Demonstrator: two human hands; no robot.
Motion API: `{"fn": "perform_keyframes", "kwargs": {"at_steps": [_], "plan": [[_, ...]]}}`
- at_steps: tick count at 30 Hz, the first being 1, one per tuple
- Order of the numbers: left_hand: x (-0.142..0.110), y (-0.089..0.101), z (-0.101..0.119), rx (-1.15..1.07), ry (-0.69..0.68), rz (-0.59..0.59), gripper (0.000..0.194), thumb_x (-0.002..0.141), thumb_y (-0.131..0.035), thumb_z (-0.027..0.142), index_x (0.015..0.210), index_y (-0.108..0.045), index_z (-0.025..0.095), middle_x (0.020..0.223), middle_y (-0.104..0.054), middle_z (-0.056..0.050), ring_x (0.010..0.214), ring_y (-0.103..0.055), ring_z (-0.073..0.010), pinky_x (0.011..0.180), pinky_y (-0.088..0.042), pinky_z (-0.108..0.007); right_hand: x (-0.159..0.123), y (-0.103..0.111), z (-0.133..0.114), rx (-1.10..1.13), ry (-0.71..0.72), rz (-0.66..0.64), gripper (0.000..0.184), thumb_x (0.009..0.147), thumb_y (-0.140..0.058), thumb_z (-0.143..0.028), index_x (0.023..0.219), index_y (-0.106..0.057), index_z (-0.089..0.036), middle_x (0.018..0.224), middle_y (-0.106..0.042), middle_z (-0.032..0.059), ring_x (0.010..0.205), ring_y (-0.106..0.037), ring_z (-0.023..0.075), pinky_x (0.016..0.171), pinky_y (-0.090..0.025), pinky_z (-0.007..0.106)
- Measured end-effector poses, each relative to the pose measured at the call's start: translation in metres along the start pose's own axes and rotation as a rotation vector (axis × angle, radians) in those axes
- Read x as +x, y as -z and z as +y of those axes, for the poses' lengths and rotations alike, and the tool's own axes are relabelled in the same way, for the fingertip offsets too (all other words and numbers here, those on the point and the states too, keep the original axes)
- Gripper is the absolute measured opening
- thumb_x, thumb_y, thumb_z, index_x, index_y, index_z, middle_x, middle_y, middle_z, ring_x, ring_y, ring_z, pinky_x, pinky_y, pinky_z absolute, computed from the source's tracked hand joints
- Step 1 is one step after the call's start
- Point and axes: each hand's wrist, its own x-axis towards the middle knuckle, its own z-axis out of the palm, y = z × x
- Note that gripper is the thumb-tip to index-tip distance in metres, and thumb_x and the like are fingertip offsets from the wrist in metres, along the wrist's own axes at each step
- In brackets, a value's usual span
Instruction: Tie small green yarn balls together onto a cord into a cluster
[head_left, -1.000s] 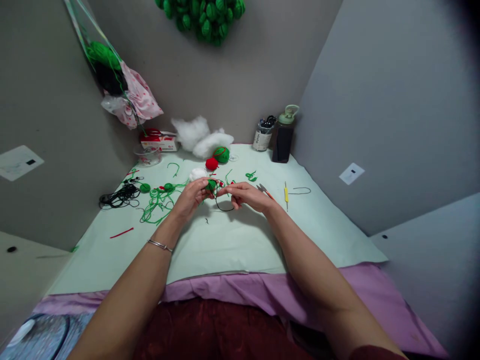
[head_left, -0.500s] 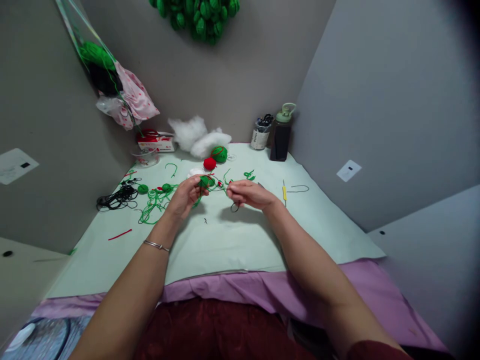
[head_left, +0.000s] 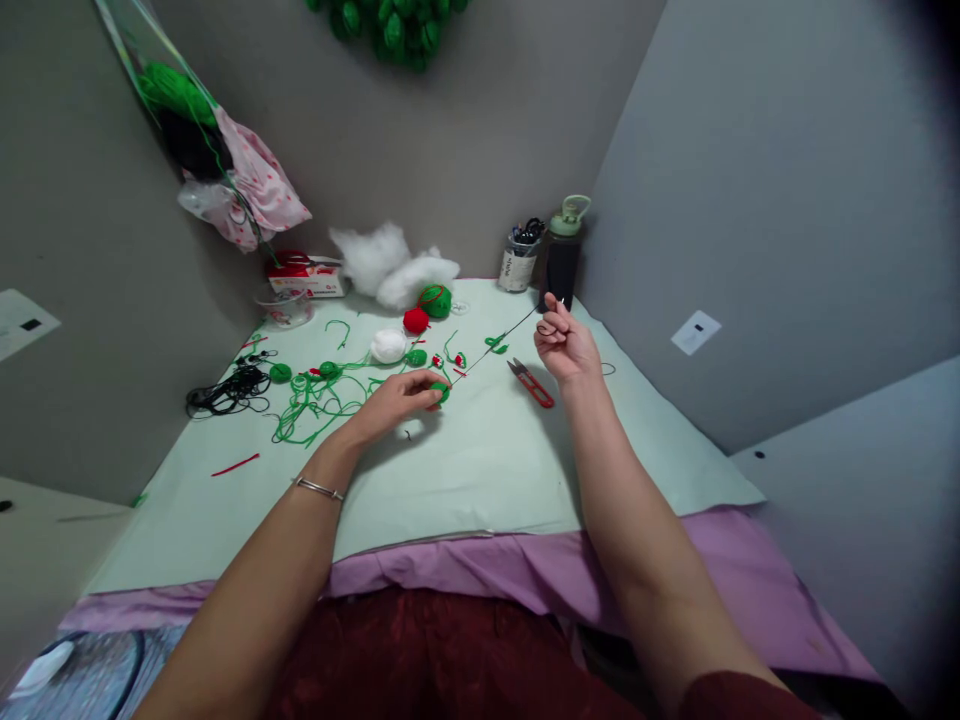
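Note:
Low over the table, my left hand (head_left: 405,398) is closed around a small green crocheted piece (head_left: 443,393), its fingers covering much of it. From that piece a black yarn strand (head_left: 523,321) runs taut, up and to the right. My right hand (head_left: 564,342) is raised at the strand's other end, fingers pinched on it, with a loop of the yarn at the fingers. A small glint shows at the fingertips; whether it is a needle I cannot make out. Red-handled thread snips (head_left: 533,384) lie below my right hand.
Tangled green yarn (head_left: 311,412) and black yarn (head_left: 232,388) cover the left side. Behind stand a white ball (head_left: 388,346), red ball (head_left: 415,320), green ball (head_left: 436,301) and stuffing (head_left: 375,258). A pen jar (head_left: 517,270) and bottle (head_left: 564,250) stand at the back right.
My right hand has swung up and right from beside the left, drawing the black yarn out straight. My left hand has shifted slightly right and down with the green piece. The snips are uncovered.

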Motion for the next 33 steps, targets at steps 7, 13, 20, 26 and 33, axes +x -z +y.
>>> {"fn": "perform_keyframes", "kwargs": {"at_steps": [7,13,20,26,33], "plan": [[-0.001,0.0,0.0,0.008,-0.008,-0.045,0.03,0.077,-0.072,0.036,0.1,-0.073,0.018,0.086,-0.066,-0.006,0.077,-0.06,-0.018,0.073,-0.047,-0.034,0.006,0.005,0.003,-0.014,0.018,0.099,0.014,0.094,-0.054,-0.006,0.096,-0.061,-0.019,0.049,-0.03,-0.0125,0.036,-0.03,0.0034,0.036,-0.034,0.008],[0.001,-0.002,-0.003,0.032,-0.016,-0.045,0.026,0.076,-0.073,0.037,0.095,-0.074,0.018,0.08,-0.064,-0.004,0.072,-0.056,-0.0163,0.067,-0.044,-0.031,0.011,0.007,0.001,-0.054,0.039,0.222,0.018,0.096,-0.05,-0.005,0.087,-0.058,-0.018,0.048,-0.027,-0.0123,0.036,-0.024,0.0035,0.035,-0.03,0.008],[0.001,0.003,0.002,-0.039,0.012,0.133,0.043,0.075,-0.072,0.03,0.117,-0.072,0.022,0.068,-0.06,0.001,0.065,-0.055,-0.0156,0.062,-0.042,-0.029,-0.012,-0.006,-0.015,-0.418,0.167,-0.138,0.008,0.093,-0.067,-0.029,0.095,-0.067,-0.022,0.051,-0.024,-0.0117,0.039,-0.023,0.0053,0.039,-0.033,0.013],[0.005,0.007,-0.004,-0.256,-0.121,0.299,0.036,0.072,-0.076,0.025,0.108,-0.072,0.022,0.102,-0.07,-0.003,0.089,-0.064,-0.017,0.09,-0.052,-0.035,-0.044,-0.021,-0.016,-0.993,-0.08,-0.667,0.037,0.085,-0.074,-0.05,0.098,-0.076,-0.016,0.07,-0.066,0.0018,0.048,-0.044,0.007,0.044,-0.035,0.023],[0.006,0.005,-0.005,-0.301,-0.146,0.304,0.035,0.078,-0.076,0.032,0.111,-0.071,0.02,0.112,-0.068,-0.006,0.1,-0.063,-0.0189,0.097,-0.053,-0.039,-0.026,-0.02,0.01,-1.28,0.195,-0.29,0.041,0.095,-0.057,-0.048,0.11,-0.073,-0.013,0.057,-0.055,-0.0019,0.05,-0.039,0.0086,0.048,-0.03,0.023]]}}
